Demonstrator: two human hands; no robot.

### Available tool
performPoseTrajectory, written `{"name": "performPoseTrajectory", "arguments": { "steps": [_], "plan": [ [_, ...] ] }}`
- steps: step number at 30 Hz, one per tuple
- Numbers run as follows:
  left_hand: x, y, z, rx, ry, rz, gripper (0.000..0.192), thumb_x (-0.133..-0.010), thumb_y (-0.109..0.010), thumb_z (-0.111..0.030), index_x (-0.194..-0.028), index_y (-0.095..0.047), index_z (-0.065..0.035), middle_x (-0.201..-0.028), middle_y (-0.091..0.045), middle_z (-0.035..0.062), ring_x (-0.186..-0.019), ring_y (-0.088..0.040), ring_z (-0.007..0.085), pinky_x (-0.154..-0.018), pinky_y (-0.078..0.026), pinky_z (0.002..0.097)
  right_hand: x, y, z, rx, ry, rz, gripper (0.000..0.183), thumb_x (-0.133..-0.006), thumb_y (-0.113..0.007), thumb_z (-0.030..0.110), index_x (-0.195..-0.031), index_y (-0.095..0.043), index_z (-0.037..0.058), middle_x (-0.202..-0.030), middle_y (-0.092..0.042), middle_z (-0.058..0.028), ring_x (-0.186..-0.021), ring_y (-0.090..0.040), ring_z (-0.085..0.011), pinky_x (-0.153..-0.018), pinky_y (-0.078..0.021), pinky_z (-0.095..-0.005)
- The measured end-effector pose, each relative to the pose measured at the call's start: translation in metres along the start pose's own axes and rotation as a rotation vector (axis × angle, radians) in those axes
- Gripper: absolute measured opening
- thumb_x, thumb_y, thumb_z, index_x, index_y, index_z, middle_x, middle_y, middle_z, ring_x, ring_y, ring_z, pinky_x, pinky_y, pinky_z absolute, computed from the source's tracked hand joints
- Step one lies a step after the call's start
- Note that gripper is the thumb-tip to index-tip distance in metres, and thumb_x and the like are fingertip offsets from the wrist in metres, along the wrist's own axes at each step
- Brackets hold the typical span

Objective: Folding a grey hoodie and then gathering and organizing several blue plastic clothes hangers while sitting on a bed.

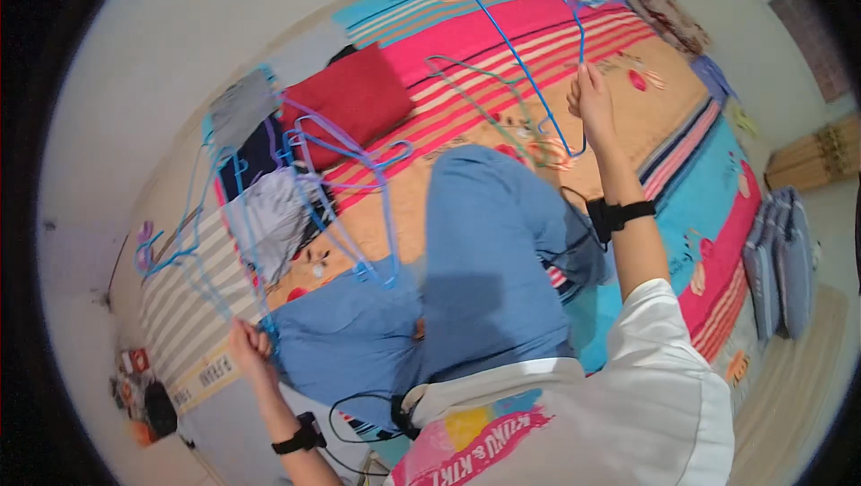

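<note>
My right hand (593,97) is raised over the bed, its fingers closed around one side of a blue clothes hanger (514,52). Beneath that hanger, a green clothes hanger (464,89) lies on the striped blanket. My left hand (250,346) is low at the left, closed on the end of light-blue clothes hangers (185,254) that stretch away from it; how many it grips is unclear. Purple and blue clothes hangers (353,183) lie tangled between the folded clothes and my bent leg (484,250), with their ends against my jeans.
Along the left lie a folded red cloth (356,99), a grey folded garment (243,108) and a light-grey garment (272,213). The multicoloured blanket (605,123) covers the bed. Blue-grey cushions (780,264) stand beside it at right. Cables hang from my wrist straps.
</note>
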State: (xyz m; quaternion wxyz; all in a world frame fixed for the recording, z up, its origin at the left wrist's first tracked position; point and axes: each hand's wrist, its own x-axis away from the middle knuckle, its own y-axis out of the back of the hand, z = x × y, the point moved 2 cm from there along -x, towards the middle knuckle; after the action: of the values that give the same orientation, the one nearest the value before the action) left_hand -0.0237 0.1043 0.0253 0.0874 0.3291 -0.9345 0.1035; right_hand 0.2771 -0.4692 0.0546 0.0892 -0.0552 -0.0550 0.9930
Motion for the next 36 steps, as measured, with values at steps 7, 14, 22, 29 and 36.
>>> {"name": "performPoseTrajectory", "arguments": {
  "steps": [7,14,22,29,36],
  "plan": [
    [-0.009,-0.008,-0.002,-0.112,-0.004,0.048,0.030,-0.094,-0.045,-0.034,-0.072,-0.042,-0.0144,-0.053,-0.032,-0.0067,-0.039,-0.020,0.0028,-0.036,-0.016,0.0205,0.024,0.231,-0.142,0.148,-0.354,-0.194,0.023,-0.095,-0.040,0.032,-0.099,-0.050,0.0113,-0.051,-0.033,0.0049,-0.040,-0.030,-0.0062,-0.035,-0.0210,-0.0232],
    [0.002,-0.010,-0.014,-0.139,-0.049,-0.128,0.032,-0.093,-0.047,-0.035,-0.068,-0.040,-0.0157,-0.053,-0.030,-0.0070,-0.039,-0.020,0.0028,-0.036,-0.016,0.0206,0.021,0.211,-0.190,1.391,-0.179,-0.583,0.052,-0.078,-0.055,0.024,-0.127,-0.043,0.0084,-0.118,-0.051,-0.0219,-0.104,-0.052,-0.0383,-0.095,-0.0362,-0.0456],
    [-0.006,0.004,0.004,-0.081,0.016,-0.051,0.036,-0.093,-0.044,-0.036,-0.066,-0.040,-0.0133,-0.050,-0.027,-0.0056,-0.037,-0.021,0.0046,-0.034,-0.014,0.0217,0.006,-0.099,-0.038,0.406,0.034,0.266,0.036,-0.082,-0.057,0.021,-0.114,-0.054,0.0035,-0.100,-0.063,-0.0139,-0.091,-0.060,-0.0200,-0.078,-0.0475,-0.0313],
    [-0.012,-0.016,0.003,-0.095,0.012,-0.008,0.037,-0.094,-0.043,-0.038,-0.067,-0.040,-0.0123,-0.048,-0.024,-0.0062,-0.036,-0.019,0.0042,-0.034,-0.014,0.0222,0.062,-0.250,-0.238,0.603,-0.481,0.313,0.030,-0.079,-0.049,0.022,-0.101,-0.058,0.0027,-0.083,-0.062,-0.0190,-0.072,-0.062,-0.0288,-0.061,-0.0493,-0.0431],
    [-0.009,0.000,-0.001,-0.067,0.003,-0.060,0.038,-0.094,-0.042,-0.038,-0.066,-0.039,-0.0122,-0.048,-0.022,-0.0070,-0.036,-0.019,0.0040,-0.034,-0.014,0.0219,0.127,-0.282,-0.225,0.723,-0.822,0.583,0.008,-0.072,-0.060,0.009,-0.076,-0.063,0.0025,-0.065,-0.062,-0.0155,-0.056,-0.062,-0.0229,-0.050,-0.0509,-0.0401]
  ]
}}
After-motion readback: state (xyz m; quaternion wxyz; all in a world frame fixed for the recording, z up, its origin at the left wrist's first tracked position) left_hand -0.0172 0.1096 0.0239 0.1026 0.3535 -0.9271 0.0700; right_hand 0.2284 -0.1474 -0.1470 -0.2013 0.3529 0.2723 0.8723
